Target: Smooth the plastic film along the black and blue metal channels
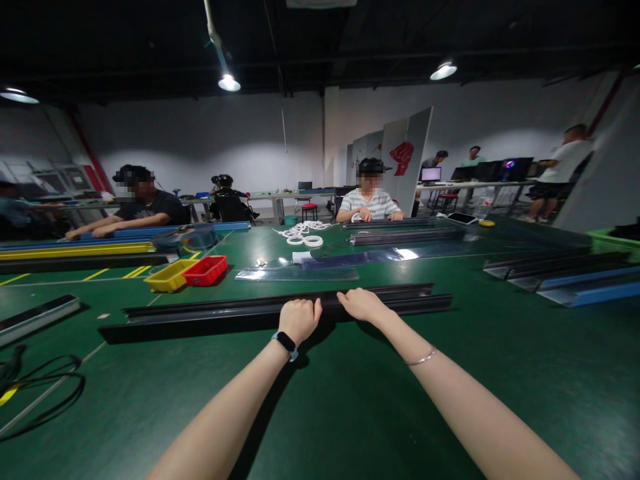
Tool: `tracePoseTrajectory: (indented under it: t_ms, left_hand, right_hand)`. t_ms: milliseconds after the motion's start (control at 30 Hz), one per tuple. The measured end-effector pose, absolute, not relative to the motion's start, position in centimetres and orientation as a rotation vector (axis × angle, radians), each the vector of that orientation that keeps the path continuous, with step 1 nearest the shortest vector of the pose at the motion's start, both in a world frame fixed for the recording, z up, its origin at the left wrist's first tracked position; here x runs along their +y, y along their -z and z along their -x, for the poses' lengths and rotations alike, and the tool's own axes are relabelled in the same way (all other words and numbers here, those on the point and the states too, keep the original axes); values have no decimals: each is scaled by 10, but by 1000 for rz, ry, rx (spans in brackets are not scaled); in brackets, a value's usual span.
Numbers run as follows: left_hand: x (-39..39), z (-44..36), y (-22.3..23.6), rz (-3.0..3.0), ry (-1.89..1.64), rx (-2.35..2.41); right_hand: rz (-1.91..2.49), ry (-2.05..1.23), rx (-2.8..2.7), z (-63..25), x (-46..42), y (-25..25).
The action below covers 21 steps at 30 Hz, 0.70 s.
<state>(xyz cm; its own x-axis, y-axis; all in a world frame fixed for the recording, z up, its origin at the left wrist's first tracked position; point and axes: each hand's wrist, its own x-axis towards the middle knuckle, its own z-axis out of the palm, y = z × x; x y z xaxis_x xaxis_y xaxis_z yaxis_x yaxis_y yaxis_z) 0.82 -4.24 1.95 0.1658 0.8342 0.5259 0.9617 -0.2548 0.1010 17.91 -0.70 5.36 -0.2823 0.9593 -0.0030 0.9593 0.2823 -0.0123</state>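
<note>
A long black channel-shaped profile (200,322) lies crosswise on the green table (380,393) in front of me. Near its middle, my left hand (300,318) is closed over the near edge, with a dark-faced wristband (287,342) on that wrist. A little to the right, my right hand (360,305) is also closed on the profile, its fingers curled over and mostly hidden. Just beyond the profile lie clear plastic strips (295,274).
A yellow bin (170,277) and a red bin (205,270) stand at the left. White coiled strips (305,231) lie farther back. Blue and grey profiles (590,287) are at the right, black cables (50,387) at the left. Co-workers (371,197) sit across the table.
</note>
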Motion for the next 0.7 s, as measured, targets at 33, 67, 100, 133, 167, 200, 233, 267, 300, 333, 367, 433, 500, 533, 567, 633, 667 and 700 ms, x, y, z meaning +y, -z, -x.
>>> tracePoseTrajectory:
  t_ms: [33,67,100,133,167,200,233,267,300,333,367,433,500,533,567,633,667,700]
  left_hand:
    - [-42,-8,-19,2188,720,-1737]
    - [-42,-8,-19,2188,720,-1737]
    - [-42,-8,-19,2188,722,-1734]
    - [-42,-8,-19,2188,723,-1729]
    - [-42,-8,-18,2188,724,-1723]
    - [-41,-7,-18,2187,725,-1718]
    - [-41,-7,-17,2185,726,-1714]
    - [-41,-7,-17,2182,727,-1711]
    - [-41,-7,-16,2179,728,-1708]
    - [-41,-7,-16,2176,729,-1706]
    - [-41,-7,-16,2173,729,-1702]
    - [-41,-7,-16,2168,726,-1691]
    - [-41,-7,-16,2165,722,-1679]
    - [-41,-7,-16,2164,720,-1675]
    - [-41,-7,-16,2162,719,-1673]
    - [-40,-7,-15,2161,719,-1672]
    - [-40,-6,-15,2161,720,-1671]
    - [-40,-6,-15,2161,720,-1670]
  right_hand:
    - [1855,-2,-2546,-178,-8,-52]
    - [1840,17,-2571,-178,-9,-50]
    - [1835,35,-2583,-178,-10,-49]
    - [1837,51,-2585,-177,-11,-49]
    - [1848,63,-2580,-177,-12,-49]
    - [1859,76,-2571,-177,-14,-50]
    - [1868,87,-2559,-176,-15,-51]
    - [1876,92,-2547,-176,-16,-52]
    - [1889,91,-2532,-175,-17,-53]
    - [1905,83,-2511,-174,-18,-54]
    - [1923,70,-2490,-174,-18,-55]
    - [1949,42,-2462,-173,-19,-56]
    - [1963,23,-2452,-173,-19,-56]
    - [1966,18,-2451,-173,-19,-56]
    - [1968,14,-2449,-173,-19,-56]
    - [1972,13,-2436,-172,-20,-55]
    - [1976,16,-2424,-172,-20,-55]
    - [1982,21,-2410,-172,-20,-54]
